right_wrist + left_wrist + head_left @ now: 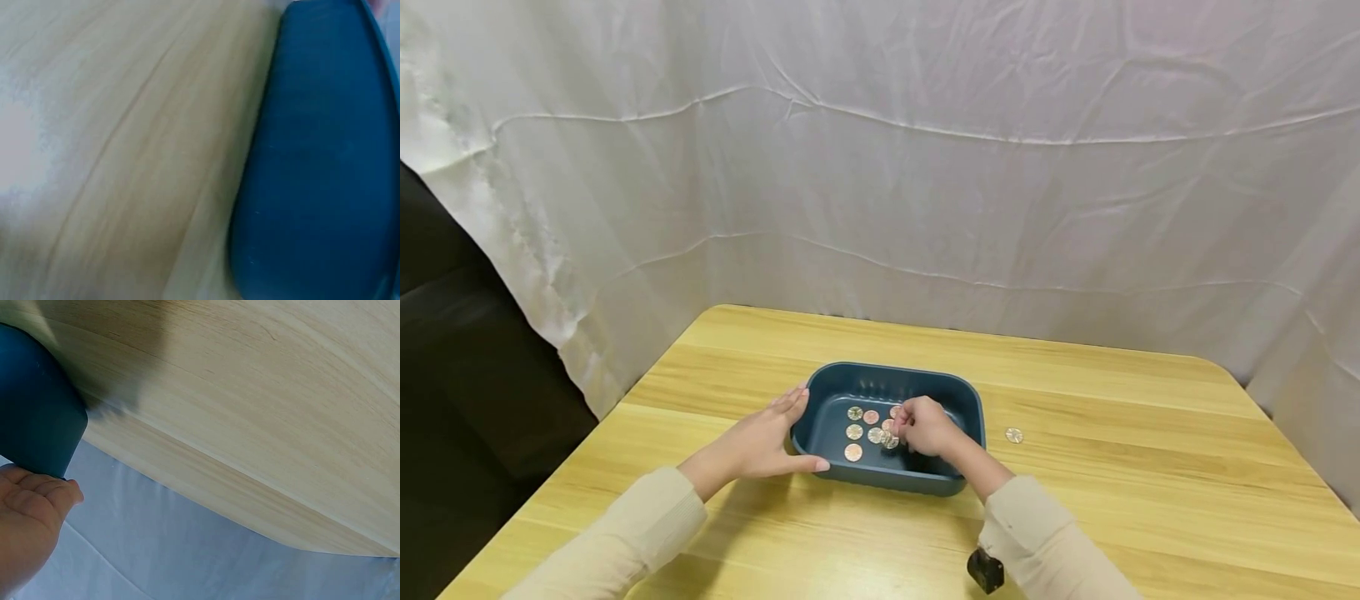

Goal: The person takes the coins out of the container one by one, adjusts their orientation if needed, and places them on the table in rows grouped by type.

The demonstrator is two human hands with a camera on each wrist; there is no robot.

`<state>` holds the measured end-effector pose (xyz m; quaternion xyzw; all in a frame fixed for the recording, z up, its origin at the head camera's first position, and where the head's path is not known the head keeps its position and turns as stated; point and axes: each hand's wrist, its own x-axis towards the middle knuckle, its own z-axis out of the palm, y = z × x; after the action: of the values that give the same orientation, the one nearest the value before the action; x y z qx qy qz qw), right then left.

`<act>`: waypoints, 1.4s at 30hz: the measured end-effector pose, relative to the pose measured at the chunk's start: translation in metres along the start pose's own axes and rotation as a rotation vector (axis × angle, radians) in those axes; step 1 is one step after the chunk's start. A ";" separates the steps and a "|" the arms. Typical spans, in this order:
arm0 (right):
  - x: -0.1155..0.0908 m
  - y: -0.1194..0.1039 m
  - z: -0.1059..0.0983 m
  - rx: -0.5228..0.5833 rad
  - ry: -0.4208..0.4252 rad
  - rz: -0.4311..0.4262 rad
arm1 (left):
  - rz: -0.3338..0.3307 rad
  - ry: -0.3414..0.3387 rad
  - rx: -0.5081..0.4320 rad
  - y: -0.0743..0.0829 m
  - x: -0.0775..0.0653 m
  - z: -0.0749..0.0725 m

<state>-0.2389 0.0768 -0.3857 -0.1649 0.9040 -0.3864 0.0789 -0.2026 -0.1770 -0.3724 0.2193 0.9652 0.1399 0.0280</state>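
Observation:
A dark blue rectangular basin (895, 478) stands on the wooden table, with several gold and copper-coloured coins (853, 452) on its floor. At the basin's left end, my left hand (760, 442) rests with extended fingers against the side and its thumb on the front rim. The left wrist view shows these fingers (44, 490) at the basin's wall. My right hand (928, 427) reaches inside over the front rim, fingers bent, pinching at a coin (891, 442) among the others. The right wrist view has only the basin's outer wall (319, 156) and table, with the right hand hidden.
One loose coin (1014, 435) lies on the table (1112, 467) to the right of the basin. A pale curtain (925, 167) hangs behind the table. A black surface (467, 375) is at far left, and a small black device (985, 571) sits under the right sleeve.

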 end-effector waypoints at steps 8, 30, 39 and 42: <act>-0.008 -0.004 -0.011 0.033 0.097 0.031 | 0.001 -0.002 -0.001 0.000 0.000 -0.001; -0.031 0.000 -0.052 0.203 0.168 0.072 | -0.003 -0.002 -0.002 0.001 0.000 0.000; -0.043 0.018 -0.077 0.216 0.189 0.099 | 0.007 0.005 -0.005 0.001 0.000 -0.001; -0.048 0.026 -0.086 0.228 0.194 0.113 | 0.011 0.011 -0.004 0.001 -0.001 -0.001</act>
<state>-0.2233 0.1685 -0.3447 -0.0657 0.8655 -0.4955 0.0307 -0.2015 -0.1766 -0.3710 0.2237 0.9638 0.1432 0.0226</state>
